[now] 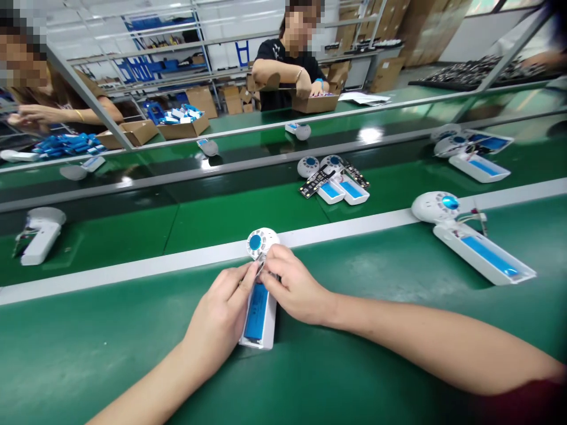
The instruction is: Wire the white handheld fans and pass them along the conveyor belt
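Note:
A white plastic device housing (270,321) lies on the green bench in front of me, its handle toward me and its round head (262,241) away. A blue battery (256,313) fills the open handle. My left hand (224,307) is closed over the left side of the handle, thumb and finger pinching a small part near the neck. From the right, my right hand (295,283) meets it there, fingertips pinched together. What sits between the right fingertips is too small and hidden to name; it may include wires.
Another housing with a blue battery and loose wires (485,251) lies on the bench to the right. Beyond the white strip, the green conveyor carries more housings (341,190), some with black circuit boards (316,182). Two people work across the line beside cardboard boxes (183,125) and blue batteries (66,144).

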The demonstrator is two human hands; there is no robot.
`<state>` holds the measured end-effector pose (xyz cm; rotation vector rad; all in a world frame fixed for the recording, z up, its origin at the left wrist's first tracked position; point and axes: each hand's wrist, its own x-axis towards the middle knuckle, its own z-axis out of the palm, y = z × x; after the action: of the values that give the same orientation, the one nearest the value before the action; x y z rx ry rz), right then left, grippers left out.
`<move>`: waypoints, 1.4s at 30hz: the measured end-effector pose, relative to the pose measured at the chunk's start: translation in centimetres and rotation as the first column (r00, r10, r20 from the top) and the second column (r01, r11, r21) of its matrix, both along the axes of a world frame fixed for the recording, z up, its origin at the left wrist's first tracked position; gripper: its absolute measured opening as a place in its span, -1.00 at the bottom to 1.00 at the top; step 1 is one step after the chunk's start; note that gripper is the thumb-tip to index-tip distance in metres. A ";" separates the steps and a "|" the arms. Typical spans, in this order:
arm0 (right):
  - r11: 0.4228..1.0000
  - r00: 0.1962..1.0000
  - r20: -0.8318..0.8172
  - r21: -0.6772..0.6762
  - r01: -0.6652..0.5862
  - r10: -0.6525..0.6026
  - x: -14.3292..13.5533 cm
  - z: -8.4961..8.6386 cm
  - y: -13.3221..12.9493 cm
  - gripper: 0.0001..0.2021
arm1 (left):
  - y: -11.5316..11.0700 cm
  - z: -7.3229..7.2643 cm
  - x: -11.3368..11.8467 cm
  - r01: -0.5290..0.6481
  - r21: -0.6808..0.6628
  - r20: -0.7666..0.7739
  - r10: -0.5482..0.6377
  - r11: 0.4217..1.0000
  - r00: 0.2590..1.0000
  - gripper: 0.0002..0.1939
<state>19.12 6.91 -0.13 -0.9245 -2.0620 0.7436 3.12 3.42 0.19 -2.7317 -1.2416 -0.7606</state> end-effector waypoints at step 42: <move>0.908 0.744 0.525 0.173 0.382 -0.414 5.9 1.1 8.3 -0.51 | 13.8 -3.1 3.1 -0.263 -0.332 0.260 0.356 0.906 0.898 -0.20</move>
<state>24.99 15.18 0.93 -1.6367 -2.2200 0.1854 6.18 17.18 -2.88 -2.5729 -1.9479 -1.0816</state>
